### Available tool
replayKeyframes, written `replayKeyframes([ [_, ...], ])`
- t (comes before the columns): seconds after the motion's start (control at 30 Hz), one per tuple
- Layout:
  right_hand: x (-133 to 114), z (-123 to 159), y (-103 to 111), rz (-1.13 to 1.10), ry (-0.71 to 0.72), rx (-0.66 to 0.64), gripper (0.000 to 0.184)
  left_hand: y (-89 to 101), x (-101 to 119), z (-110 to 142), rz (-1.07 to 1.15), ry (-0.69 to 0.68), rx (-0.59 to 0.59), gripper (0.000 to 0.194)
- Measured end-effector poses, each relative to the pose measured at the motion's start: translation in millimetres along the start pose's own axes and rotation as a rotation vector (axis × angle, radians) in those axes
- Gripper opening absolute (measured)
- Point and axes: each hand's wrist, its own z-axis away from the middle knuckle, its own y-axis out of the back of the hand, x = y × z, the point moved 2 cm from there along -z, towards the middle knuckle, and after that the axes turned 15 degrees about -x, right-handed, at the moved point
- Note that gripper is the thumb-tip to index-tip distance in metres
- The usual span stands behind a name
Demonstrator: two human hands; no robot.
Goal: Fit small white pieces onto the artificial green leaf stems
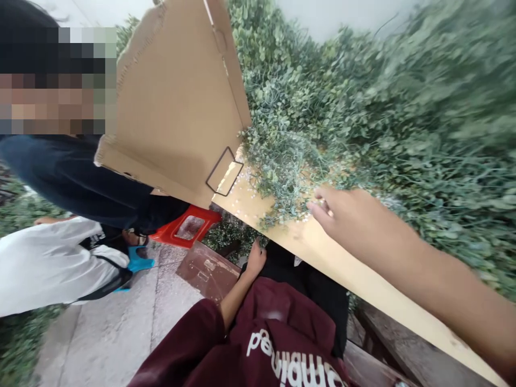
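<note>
My right hand (341, 209) reaches in from the right over the pale yellow tabletop (322, 242), next to a tangled heap of green artificial leaf sprigs (286, 166). Its thumb and forefinger are slightly apart, the other fingers are partly bent, and I see nothing held in it. My left hand (256, 259) rests low on my dark-trousered lap, beside the table's edge. Its fingers are mostly hidden, so its grip does not show. Small white bits (250, 188) lie scattered on the tabletop by the heap.
A large open cardboard box (173, 91) stands at the table's left end, with a thin dark wire-like outline (209, 180) low on it. Two people sit at left, one in a dark sleeve (72, 177), one in a white shirt (48, 263). A red stool (165, 234) stands below.
</note>
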Motion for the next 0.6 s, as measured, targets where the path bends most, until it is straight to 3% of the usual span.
replayKeyframes([
  [0.1, -2.0, -30.6, -1.8, 0.123, -0.055, -0.002, 0.016, 0.5, -0.9, -0.4, 0.003, 0.015, 0.007, 0.056],
  [0.27, -12.5, -58.3, -25.0, 0.323, 0.101, 0.017, 0.031, 2.8, -3.3, 1.2, -0.011, 0.019, 0.014, 0.052],
  [0.37, -16.0, -67.0, -27.5, 0.399, 0.163, 0.087, 0.034, 2.3, -3.7, 0.7, -0.025, 0.016, 0.019, 0.049],
  [0.47, -29.4, -74.5, -20.9, 0.459, 0.342, 0.174, 0.026, 1.1, -3.0, -1.9, -0.037, 0.02, 0.02, 0.046],
  [0.53, -44.2, -81.7, -19.9, 0.522, 0.5, 0.162, 0.025, 0.4, -1.8, -4.3, -0.044, 0.019, 0.016, 0.046],
  [0.6, -57.3, -92.7, -22.4, 0.569, 0.53, 0.104, 0.028, -0.1, -0.4, -6.1, -0.051, 0.015, 0.009, 0.046],
])
